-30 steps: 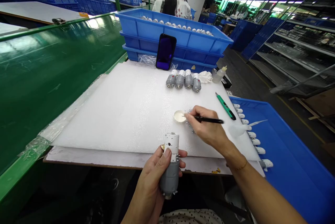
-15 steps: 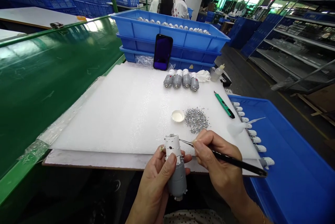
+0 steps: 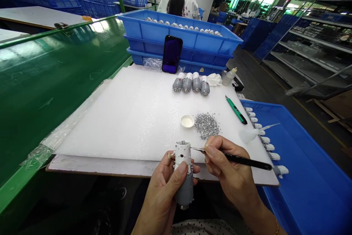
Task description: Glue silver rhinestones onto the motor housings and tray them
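Note:
My left hand [image 3: 170, 183] is wrapped round a grey and white cylindrical model [image 3: 184, 188], its white end up. In my right hand [image 3: 229, 169] is a thin black-handled brush [image 3: 246, 161], pinched like a pen, its tip at the right side of the model's white part. Beyond my hands, a small round dish [image 3: 187, 121] of pale material stands beside a pile of tiny silvery pieces [image 3: 206, 125]. Several similar models [image 3: 196, 84] lie in a row farther back on the white foam sheet [image 3: 118, 117].
Stacked blue bins [image 3: 181, 33] stand at the back, a phone [image 3: 172, 54] leaning on them. A green knife [image 3: 236, 110] and a squeeze bottle [image 3: 229, 77] lie right. A blue tray [image 3: 308, 176] with models is at the right edge. A person [image 3: 178, 4] sits beyond the bins.
The model in my left hand has turned slightly more upright. The brush handle's rear end has swung up and left, with its tip still beside the model's white part.

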`<state>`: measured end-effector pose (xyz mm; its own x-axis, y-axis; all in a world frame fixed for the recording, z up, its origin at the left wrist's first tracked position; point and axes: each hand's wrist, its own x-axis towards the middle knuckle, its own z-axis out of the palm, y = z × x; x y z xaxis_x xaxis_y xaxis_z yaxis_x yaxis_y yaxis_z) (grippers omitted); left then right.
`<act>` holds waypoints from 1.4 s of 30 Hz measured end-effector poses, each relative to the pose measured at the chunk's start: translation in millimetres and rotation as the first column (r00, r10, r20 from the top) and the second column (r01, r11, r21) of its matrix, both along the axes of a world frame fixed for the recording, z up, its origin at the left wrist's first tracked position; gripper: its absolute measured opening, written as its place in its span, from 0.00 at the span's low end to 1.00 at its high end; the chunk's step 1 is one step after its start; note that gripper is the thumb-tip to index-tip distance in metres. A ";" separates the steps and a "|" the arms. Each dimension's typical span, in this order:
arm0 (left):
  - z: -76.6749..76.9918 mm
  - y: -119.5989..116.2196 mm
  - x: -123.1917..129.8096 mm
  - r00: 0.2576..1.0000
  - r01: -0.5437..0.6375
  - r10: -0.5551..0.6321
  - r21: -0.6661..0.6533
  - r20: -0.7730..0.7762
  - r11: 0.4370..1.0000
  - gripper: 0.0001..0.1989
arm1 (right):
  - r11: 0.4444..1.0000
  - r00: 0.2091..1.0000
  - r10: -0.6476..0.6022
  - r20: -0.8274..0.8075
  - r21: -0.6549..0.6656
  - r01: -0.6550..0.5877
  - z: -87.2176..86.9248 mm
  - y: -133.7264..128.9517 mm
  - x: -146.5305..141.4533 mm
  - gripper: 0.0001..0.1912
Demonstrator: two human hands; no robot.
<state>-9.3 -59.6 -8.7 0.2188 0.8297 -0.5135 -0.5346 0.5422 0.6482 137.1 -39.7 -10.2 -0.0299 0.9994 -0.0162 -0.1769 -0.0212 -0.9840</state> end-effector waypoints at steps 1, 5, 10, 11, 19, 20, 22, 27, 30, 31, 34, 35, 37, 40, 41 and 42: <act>0.1 0.0 -0.6 1.000 0.004 -0.004 -0.008 -0.004 1.000 0.15 | 1.000 1.000 0.001 -0.013 -0.006 -0.002 -0.3 0.3 0.6 0.16; 0.5 0.6 -1.6 1.000 0.019 -0.019 -0.010 -0.017 1.000 0.16 | 1.000 0.999 0.021 -0.028 -0.016 -0.021 -1.7 0.9 2.2 0.16; 1.5 -0.1 -1.4 0.999 0.018 -0.018 0.010 -0.031 1.000 0.16 | 0.999 0.998 0.033 -0.054 0.005 -0.033 -4.7 1.8 4.0 0.15; 1.6 -0.3 -1.5 0.999 0.017 -0.017 0.006 -0.033 1.000 0.16 | 0.999 0.998 0.037 -0.059 0.003 -0.037 -5.1 2.0 4.3 0.15; 1.9 -0.2 -0.1 0.999 0.003 -0.003 0.001 -0.046 1.000 0.15 | 0.999 0.998 0.039 -0.050 -0.008 -0.039 -3.8 2.6 4.1 0.15; 2.1 -0.3 0.3 0.999 -0.003 0.003 -0.001 -0.050 1.000 0.15 | 0.999 0.998 0.037 -0.048 -0.008 -0.038 -3.3 2.5 3.8 0.15; 2.1 -0.5 1.3 0.998 -0.026 0.027 0.009 -0.059 1.000 0.13 | 0.999 0.999 0.032 -0.038 -0.014 -0.033 -2.0 2.3 2.8 0.16; -0.5 -0.5 2.1 0.991 -0.090 0.096 0.073 -0.090 0.993 0.12 | 1.000 1.000 0.015 -0.007 0.017 -0.015 -2.6 1.2 -0.6 0.16; -2.8 -0.1 1.3 0.986 -0.090 0.105 0.113 -0.129 0.989 0.12 | 0.999 1.000 0.010 0.014 0.043 -0.010 -7.4 0.3 -2.2 0.16; -3.6 0.0 1.1 0.984 -0.089 0.107 0.129 -0.142 0.988 0.11 | 0.998 1.000 0.004 0.020 0.055 -0.005 -9.2 0.1 -2.7 0.16; -5.6 0.7 0.5 0.979 -0.062 0.095 0.180 -0.181 0.982 0.09 | 0.997 1.000 -0.012 0.012 0.081 0.011 -13.0 -0.4 -4.0 0.15; -6.1 0.9 0.4 0.977 -0.051 0.089 0.192 -0.193 0.980 0.10 | 0.997 1.000 -0.012 0.006 0.082 0.012 -13.7 -0.3 -4.4 0.15; -7.1 1.3 0.5 0.974 -0.041 0.085 0.203 -0.211 0.978 0.10 | 0.997 1.000 -0.007 -0.004 0.080 0.007 -14.3 -0.1 -5.1 0.16; -8.2 1.7 1.2 0.971 -0.053 0.100 0.213 -0.218 0.976 0.10 | 0.997 1.000 -0.007 -0.004 0.078 0.007 -15.2 0.4 -5.4 0.16; -8.5 1.8 1.4 0.970 -0.058 0.106 0.215 -0.218 0.975 0.10 | 0.997 1.000 -0.008 -0.001 0.077 0.008 -15.7 0.5 -5.2 0.16; -8.9 1.9 1.7 0.969 -0.065 0.112 0.214 -0.219 0.975 0.10 | 0.997 1.000 -0.008 0.001 0.076 0.008 -16.2 0.5 -5.0 0.16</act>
